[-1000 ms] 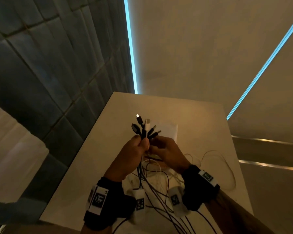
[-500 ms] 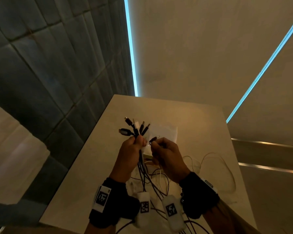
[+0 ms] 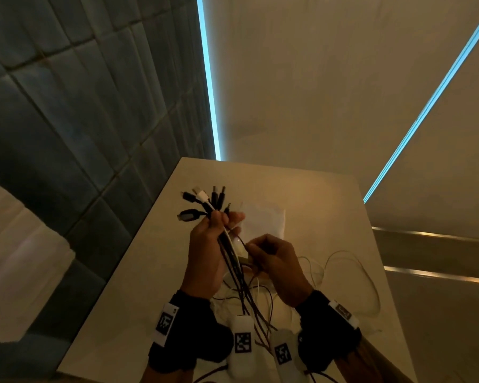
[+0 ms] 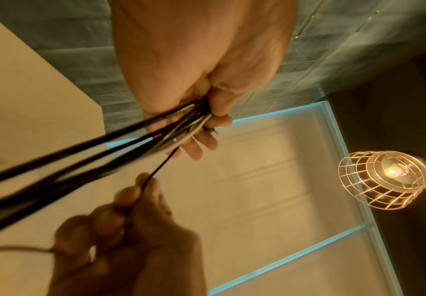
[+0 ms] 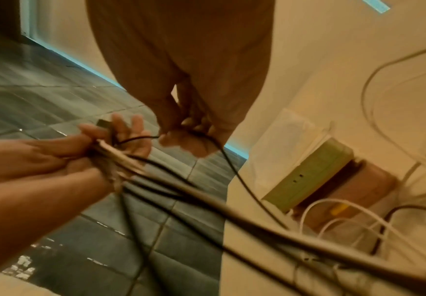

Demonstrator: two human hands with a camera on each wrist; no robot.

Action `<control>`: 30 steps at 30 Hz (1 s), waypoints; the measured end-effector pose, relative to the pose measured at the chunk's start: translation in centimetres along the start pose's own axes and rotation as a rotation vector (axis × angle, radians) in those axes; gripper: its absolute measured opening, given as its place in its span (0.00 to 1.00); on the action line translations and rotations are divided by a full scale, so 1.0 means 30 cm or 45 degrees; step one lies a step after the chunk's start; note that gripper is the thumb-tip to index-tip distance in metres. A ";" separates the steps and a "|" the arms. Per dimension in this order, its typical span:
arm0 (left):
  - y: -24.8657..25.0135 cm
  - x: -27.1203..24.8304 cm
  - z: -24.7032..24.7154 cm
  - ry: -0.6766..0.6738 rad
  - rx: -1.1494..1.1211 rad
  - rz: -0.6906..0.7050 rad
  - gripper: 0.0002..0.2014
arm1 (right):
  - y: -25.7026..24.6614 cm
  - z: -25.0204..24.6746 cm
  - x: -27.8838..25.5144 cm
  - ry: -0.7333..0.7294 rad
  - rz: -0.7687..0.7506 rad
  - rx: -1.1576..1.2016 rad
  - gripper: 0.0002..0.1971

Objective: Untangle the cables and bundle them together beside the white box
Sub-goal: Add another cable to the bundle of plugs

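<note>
My left hand (image 3: 213, 233) grips a bundle of cables (image 3: 233, 261) above the table, their black and white plug ends (image 3: 202, 200) fanned out above the fist. In the left wrist view the left hand (image 4: 206, 108) curls round the same cables (image 4: 105, 156). Just below and to its right, my right hand (image 3: 271, 255) pinches one thin black cable (image 4: 156, 172) that runs up into the left fist. The white box (image 3: 263, 219) lies on the table behind both hands. The right wrist view shows the right hand (image 5: 189, 130), the thin black cable (image 5: 232, 166) and the white box (image 5: 290, 128).
Loose white cable loops (image 3: 351, 272) lie on the pale table (image 3: 315, 194) to the right of the hands. More cables trail toward me between the wrists. A dark tiled wall (image 3: 80, 120) drops off the table's left edge. A caged lamp (image 4: 384, 180) hangs overhead.
My right hand has slid from the plug end down along the thin black cable, toward me. That plug now sits with the others in my left hand, which has tilted the bundle leftward.
</note>
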State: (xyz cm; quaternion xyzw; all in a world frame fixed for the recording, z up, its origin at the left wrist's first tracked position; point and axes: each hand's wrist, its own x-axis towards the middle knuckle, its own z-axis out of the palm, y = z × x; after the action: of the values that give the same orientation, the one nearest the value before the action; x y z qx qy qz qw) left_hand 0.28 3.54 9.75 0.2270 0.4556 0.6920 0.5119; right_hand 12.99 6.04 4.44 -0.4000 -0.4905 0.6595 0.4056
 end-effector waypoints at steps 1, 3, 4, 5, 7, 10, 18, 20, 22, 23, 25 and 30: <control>-0.011 -0.003 0.003 -0.048 0.037 -0.026 0.15 | -0.007 0.008 0.003 0.048 -0.023 0.005 0.08; -0.031 -0.016 0.013 -0.145 0.155 -0.088 0.17 | -0.037 0.033 0.019 0.104 -0.064 -0.003 0.08; -0.035 -0.019 0.020 -0.167 0.184 -0.090 0.18 | -0.054 0.046 0.028 0.106 -0.087 -0.025 0.08; -0.033 -0.018 0.025 -0.161 0.179 -0.070 0.19 | -0.068 0.057 0.035 0.092 -0.109 -0.058 0.07; -0.011 -0.009 0.026 -0.091 0.070 -0.032 0.17 | -0.079 0.063 0.038 0.025 -0.134 -0.153 0.06; 0.025 0.013 0.004 -0.018 -0.112 -0.004 0.13 | -0.046 0.024 0.021 -0.142 -0.129 -0.295 0.08; -0.007 0.041 -0.056 -0.148 -0.024 -0.259 0.20 | 0.012 -0.049 -0.007 -0.123 -0.164 -0.259 0.08; -0.015 0.040 -0.057 -0.160 0.008 -0.311 0.24 | 0.028 -0.049 -0.004 -0.087 -0.189 -0.302 0.08; -0.017 0.044 -0.059 -0.154 0.035 -0.325 0.16 | 0.061 -0.060 -0.005 -0.108 -0.217 -0.446 0.09; -0.016 0.049 -0.061 -0.145 0.042 -0.316 0.12 | 0.082 -0.070 -0.008 -0.144 -0.215 -0.528 0.11; -0.011 0.059 -0.066 -0.114 0.023 -0.275 0.11 | 0.130 -0.096 -0.014 -0.214 -0.172 -0.602 0.14; 0.013 0.060 -0.060 -0.084 -0.073 -0.194 0.13 | 0.214 -0.137 -0.011 -0.268 -0.034 -0.530 0.15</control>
State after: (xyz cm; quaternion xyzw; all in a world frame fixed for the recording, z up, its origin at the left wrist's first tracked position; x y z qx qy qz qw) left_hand -2.02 4.45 8.95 0.1994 0.4344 0.6560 0.5840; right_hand 15.98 5.83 -2.58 -0.3975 -0.6607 0.5769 0.2696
